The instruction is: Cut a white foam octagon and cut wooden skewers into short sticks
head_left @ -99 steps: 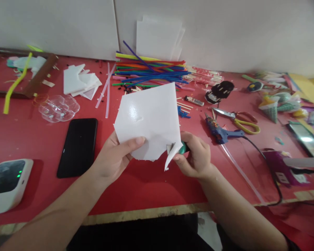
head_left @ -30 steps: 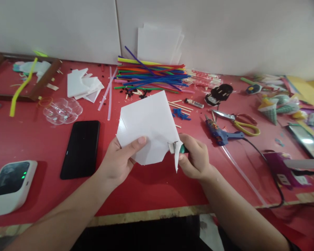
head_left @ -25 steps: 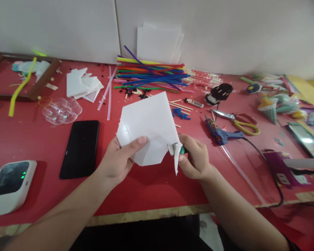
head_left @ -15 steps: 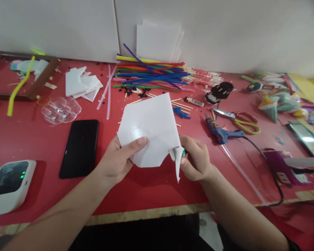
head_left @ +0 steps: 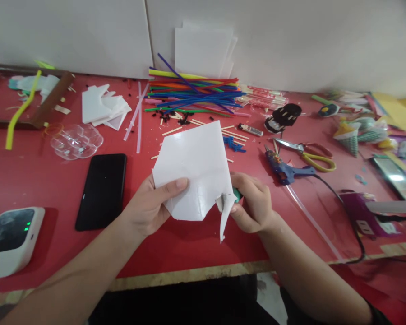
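Note:
My left hand (head_left: 149,205) grips a glossy white sheet (head_left: 192,169) at its lower left edge, thumb on top, holding it tilted above the red table (head_left: 189,246). My right hand (head_left: 253,203) is closed round a green-handled cutter (head_left: 236,195) whose blade end meets the sheet's lower right edge. A narrow cut strip (head_left: 225,219) hangs down from that edge, still attached at its top.
A black phone (head_left: 101,189) and a white device with a green light (head_left: 8,237) lie to the left. Coloured sticks (head_left: 192,92), white foam pieces (head_left: 101,106), a clear plastic tray (head_left: 75,141), a blue glue gun (head_left: 286,169), scissors (head_left: 307,153) and paper cones (head_left: 352,135) crowd the back and right.
The cut strip at the sheet's lower right has grown longer and hangs lower. The sheet has turned slightly in my left hand. My right hand stays at the cut edge.

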Demonstrator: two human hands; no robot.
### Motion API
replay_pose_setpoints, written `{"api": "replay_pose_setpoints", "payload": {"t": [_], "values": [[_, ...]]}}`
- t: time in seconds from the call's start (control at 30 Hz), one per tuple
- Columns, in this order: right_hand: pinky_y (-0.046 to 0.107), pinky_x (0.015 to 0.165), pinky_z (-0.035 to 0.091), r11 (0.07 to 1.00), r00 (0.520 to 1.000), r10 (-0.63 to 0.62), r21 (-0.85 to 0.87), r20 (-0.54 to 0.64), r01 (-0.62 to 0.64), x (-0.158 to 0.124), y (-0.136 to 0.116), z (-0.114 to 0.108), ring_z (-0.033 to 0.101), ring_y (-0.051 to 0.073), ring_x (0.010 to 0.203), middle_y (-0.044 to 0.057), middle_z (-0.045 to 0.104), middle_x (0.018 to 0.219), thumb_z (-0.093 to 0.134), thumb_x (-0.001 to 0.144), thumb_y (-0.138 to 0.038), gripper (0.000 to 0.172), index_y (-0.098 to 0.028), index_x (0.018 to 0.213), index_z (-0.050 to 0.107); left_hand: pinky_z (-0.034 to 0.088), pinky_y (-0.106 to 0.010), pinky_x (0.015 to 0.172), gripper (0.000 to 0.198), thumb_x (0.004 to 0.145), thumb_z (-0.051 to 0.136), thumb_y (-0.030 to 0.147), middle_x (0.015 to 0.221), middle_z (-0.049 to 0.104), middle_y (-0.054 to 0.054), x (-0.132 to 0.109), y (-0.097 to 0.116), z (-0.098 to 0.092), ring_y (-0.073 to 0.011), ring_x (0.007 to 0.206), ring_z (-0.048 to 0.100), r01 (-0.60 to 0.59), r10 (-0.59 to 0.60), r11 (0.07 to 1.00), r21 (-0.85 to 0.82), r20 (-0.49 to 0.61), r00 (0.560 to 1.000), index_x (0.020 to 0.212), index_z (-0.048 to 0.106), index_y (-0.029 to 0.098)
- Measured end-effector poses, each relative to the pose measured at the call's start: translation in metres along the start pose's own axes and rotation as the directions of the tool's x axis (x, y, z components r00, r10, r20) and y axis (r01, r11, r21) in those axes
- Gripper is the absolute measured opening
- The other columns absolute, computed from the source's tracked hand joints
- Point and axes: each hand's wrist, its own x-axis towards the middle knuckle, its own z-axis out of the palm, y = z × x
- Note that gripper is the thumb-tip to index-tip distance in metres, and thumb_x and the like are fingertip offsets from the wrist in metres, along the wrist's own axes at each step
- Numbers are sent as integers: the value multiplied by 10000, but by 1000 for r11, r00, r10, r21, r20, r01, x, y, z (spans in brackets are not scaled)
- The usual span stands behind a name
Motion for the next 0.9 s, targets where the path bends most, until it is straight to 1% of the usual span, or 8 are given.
{"api": "replay_pose_setpoints", "payload": {"t": [0.1,0.17,0.27,0.33,0.47,0.63,0.77,0.9], "values": [[292,500,418,1000,1000,-3,-24,-3,3,0,0,0,494,147,568,4,550,713,454,1022,-466,299,-200,1072,579,636,-280,618,663,697,907,324,992,801,-86,0,1,0,-297,896,775,20,-19,999,-31,26,999,1303,663,212],[292,494,402,999,1000,-5,-40,-17,4,-1,0,0,473,144,558,-2,530,703,456,1021,-470,296,-201,1057,574,637,-278,598,649,686,915,325,962,804,-79,0,1,0,-293,863,778,34,-32,998,-44,30,999,1279,677,217],[295,490,386,999,999,-10,-47,-35,9,-2,0,0,447,139,544,-10,503,691,463,1017,-473,292,-202,1036,568,651,-288,620,630,672,926,334,925,806,-70,-1,2,-1,-292,844,782,34,-33,999,-43,23,999,1248,695,227],[300,496,398,999,999,-17,-48,-38,15,-2,-1,0,460,144,550,-4,520,698,467,1012,-465,283,-202,1045,568,663,-307,656,633,665,932,336,923,807,-70,-2,2,-2,-298,857,783,20,-20,1000,-21,19,1000,1243,698,230],[306,502,405,997,998,-21,-77,-59,16,-2,-2,0,478,152,566,15,560,730,481,996,-420,252,-200,1070,580,673,-341,745,575,682,924,315,989,809,-70,-3,2,-3,-300,922,781,-33,32,999,30,27,999,1209,712,226],[302,477,365,996,996,-8,-90,-86,0,-4,-2,-1,429,146,527,-7,492,689,520,942,-354,196,-207,1053,590,659,-324,796,295,767,866,265,970,811,-56,-2,-2,-2,-272,950,780,-67,61,997,38,141,988,1037,759,211],[299,478,379,995,994,-22,-95,-103,12,-5,-1,-1,456,149,537,1,519,706,527,949,-382,231,-204,1082,589,654,-315,807,273,789,847,242,947,812,-40,-1,-4,-3,-247,935,781,-79,72,996,27,201,977,1044,756,214],[294,474,397,993,993,-32,-114,-113,19,-5,-1,0,477,149,547,3,528,712,508,979,-411,251,-204,1097,587,651,-313,822,265,814,827,236,971,810,-39,-1,-4,-3,-231,933,779,-81,71,996,33,224,972,1067,756,213]]}}
